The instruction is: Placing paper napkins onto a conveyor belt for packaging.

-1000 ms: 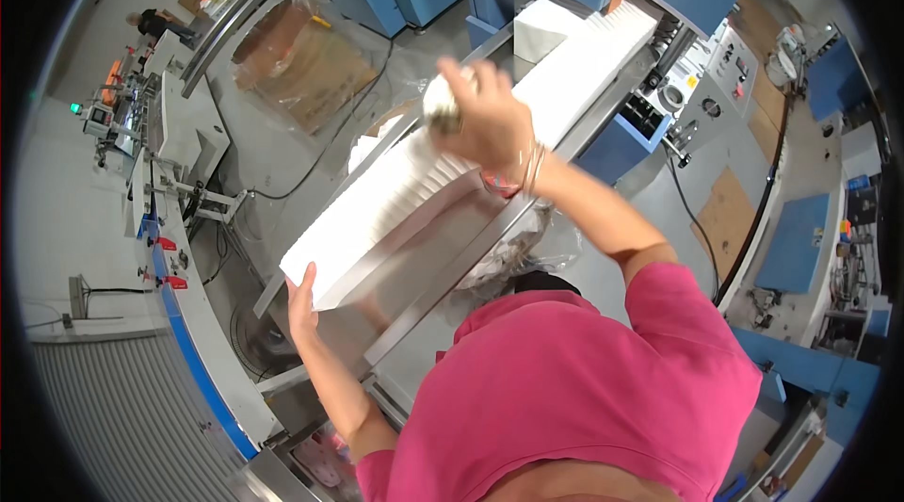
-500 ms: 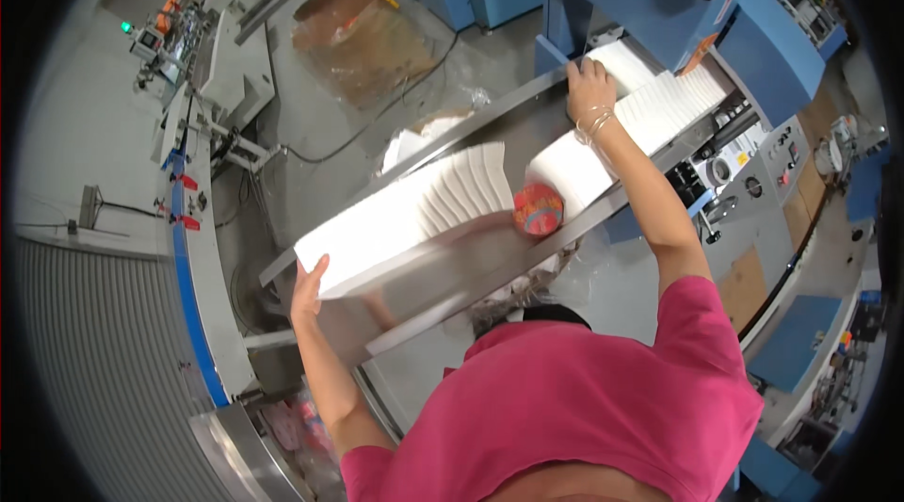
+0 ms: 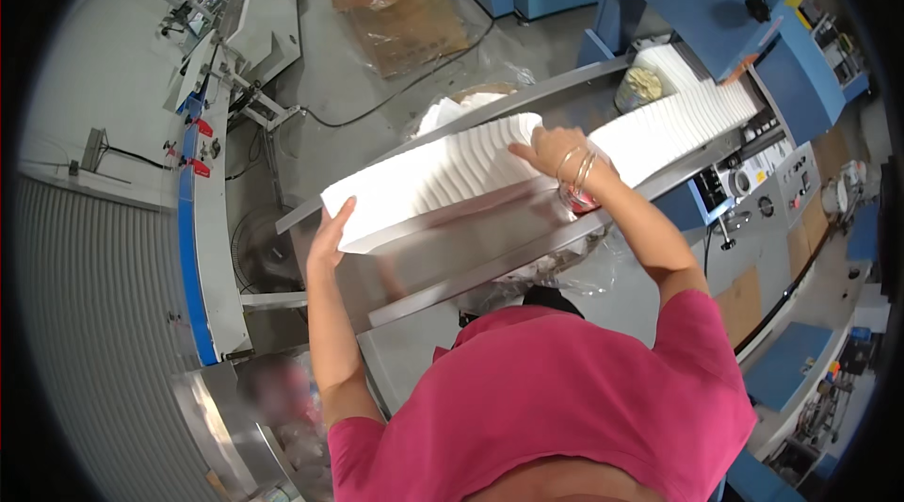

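Observation:
A long stack of thin white paper-like sheets [image 3: 424,177] lies in a metal trough [image 3: 452,262], its sheets fanning in waves toward the right. My left hand [image 3: 330,236] grips the stack's left end, thumb on top. My right hand [image 3: 556,152], with bracelets at its wrist, bends its fingers over the right end. Beyond it, a second white stack [image 3: 678,121] runs up the trough to a blue machine. A round red item [image 3: 579,202] is mostly hidden below my right wrist. Beside the second stack stands a round item with a pale yellow top [image 3: 638,88].
The blue machine [image 3: 697,3] stands over the trough's far right end. Behind the trough are a plastic-lined brown box [image 3: 405,31] and a cable on the floor. A long blue-edged machine rail [image 3: 196,267] runs along the left, beside a fan [image 3: 268,252].
My right hand has moved from the far white stack back to the near stack's right end, uncovering the yellow-topped item. My left hand stays at the left end. The whole view has shifted.

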Demonstrator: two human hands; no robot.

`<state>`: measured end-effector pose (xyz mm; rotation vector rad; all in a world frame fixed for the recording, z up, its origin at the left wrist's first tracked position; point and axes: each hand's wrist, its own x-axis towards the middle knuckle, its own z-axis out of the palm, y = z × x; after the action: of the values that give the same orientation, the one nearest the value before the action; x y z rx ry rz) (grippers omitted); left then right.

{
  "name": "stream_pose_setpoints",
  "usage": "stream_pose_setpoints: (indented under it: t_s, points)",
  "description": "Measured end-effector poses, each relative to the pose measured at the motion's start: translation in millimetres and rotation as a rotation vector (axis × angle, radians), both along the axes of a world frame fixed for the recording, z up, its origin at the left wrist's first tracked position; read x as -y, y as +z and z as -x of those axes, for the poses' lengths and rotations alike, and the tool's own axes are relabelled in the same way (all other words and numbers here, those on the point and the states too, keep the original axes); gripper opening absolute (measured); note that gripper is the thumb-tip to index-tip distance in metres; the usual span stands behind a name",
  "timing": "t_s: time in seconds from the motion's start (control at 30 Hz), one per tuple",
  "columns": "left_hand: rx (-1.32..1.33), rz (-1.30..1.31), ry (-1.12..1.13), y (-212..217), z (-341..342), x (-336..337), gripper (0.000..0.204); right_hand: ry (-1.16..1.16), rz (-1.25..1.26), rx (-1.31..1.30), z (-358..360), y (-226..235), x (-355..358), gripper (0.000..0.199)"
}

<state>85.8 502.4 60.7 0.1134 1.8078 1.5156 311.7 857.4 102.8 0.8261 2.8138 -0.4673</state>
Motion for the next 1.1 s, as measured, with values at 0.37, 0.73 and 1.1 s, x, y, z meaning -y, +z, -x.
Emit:
stream_pose_setpoints:
  t_s: [0.37, 0.73, 1.1]
  points:
    - [-0.161, 0.09, -0.053, 22.8, 21.8, 73.1, 0.086, -0.004, 0.157, -0.273, 25.2, -12.2, 104.1, 0.066]
    - [-0.291, -0.149, -0.09, -11.3, -10.4, 102.1, 0.079, -0.187, 1.113, -0.251, 11.5, -48.0, 88.3, 0.085]
    - [0.027, 0.054, 0.037, 6.6, -30.6, 102.4, 0.077, -0.209, 1.285, -0.253, -11.3, -34.0, 91.6, 0.078]
